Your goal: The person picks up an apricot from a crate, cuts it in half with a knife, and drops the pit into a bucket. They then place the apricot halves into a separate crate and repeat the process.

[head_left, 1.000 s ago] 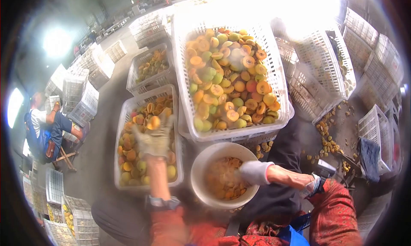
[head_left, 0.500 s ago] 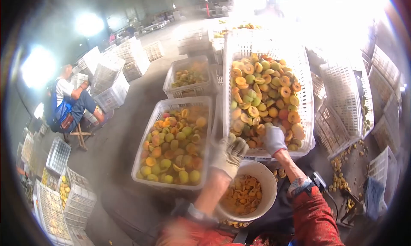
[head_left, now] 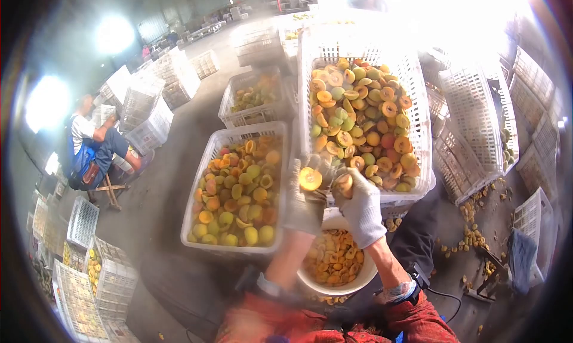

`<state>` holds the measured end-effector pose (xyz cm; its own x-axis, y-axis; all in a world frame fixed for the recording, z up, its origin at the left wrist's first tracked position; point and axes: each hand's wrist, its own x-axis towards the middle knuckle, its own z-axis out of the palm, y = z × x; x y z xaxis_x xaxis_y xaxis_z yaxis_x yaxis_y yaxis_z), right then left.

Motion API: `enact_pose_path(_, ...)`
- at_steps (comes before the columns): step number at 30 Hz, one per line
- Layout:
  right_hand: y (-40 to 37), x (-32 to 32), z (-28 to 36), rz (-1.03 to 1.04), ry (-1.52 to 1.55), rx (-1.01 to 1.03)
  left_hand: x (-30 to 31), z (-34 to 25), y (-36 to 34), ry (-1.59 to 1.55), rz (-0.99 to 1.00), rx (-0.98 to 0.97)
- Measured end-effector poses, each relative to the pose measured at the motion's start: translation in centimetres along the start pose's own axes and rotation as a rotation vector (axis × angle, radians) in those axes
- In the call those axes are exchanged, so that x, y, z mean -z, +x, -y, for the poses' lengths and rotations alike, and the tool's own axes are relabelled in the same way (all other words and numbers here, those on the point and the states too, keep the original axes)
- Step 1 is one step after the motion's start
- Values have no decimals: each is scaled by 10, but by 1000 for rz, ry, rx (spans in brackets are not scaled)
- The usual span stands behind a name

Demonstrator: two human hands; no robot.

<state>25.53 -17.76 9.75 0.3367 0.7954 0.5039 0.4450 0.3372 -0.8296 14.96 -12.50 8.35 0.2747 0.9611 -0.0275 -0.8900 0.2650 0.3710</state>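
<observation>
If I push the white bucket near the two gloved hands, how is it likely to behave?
The bucket would probably feel stiff, since its visible rim curves evenly. The many fruit pieces inside likely make it fairly heavy to push. They look loosely piled, so they may shift if it tips.

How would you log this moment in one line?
left hand: holding fruit half | right hand: holding fruit piece | white bucket: below hands, orange-brown pieces inside | large crate: beyond hands, cut fruit inside
</observation>
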Motion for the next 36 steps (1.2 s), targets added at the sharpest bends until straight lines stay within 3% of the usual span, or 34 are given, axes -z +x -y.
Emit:
enact_pose_path(2,-9,0,2,125,-52,-58,-12,-3,-5,68,-30,-68)
enact_pose_path(6,-18,-7,28,151,-79,-29,-21,-4,-17,110,-127,-66)
enact_pose_path(8,-20,-10,25,119,-76,38,-20,-8,-18,252,-25,7)
enact_pose_path(11,-23,-14,15,162,-196,7,-17,-6,-19,333,-49,-9)
enact_pose_path(15,-23,-12,17,216,-134,-84,-23,-6,-24,350,-44,-31)
enact_pose_path(18,-23,-11,15,219,-224,29,-23,-6,-24,373,-85,-40)
enact_pose_path(24,-18,-12,9,293,-95,-124,-27,-10,-20,397,-107,-73)
enact_pose_path(27,-12,-13,0,216,-183,-27,-22,-14,-15,375,53,-9)
enact_pose_path(29,-7,-10,4,279,-80,-236,-23,-16,-18,375,115,29)
enact_pose_path(30,-6,-10,4,281,-80,-237,-22,-15,-17,374,114,29)
enact_pose_path(33,-6,-11,1,281,-125,-197,-13,-12,-13,411,86,-10)
enact_pose_path(35,-9,-12,-6,244,-234,85,-10,-13,-10,320,119,9)
enact_pose_path(36,-10,-14,-6,244,-233,85,-12,-13,-11,320,119,8)
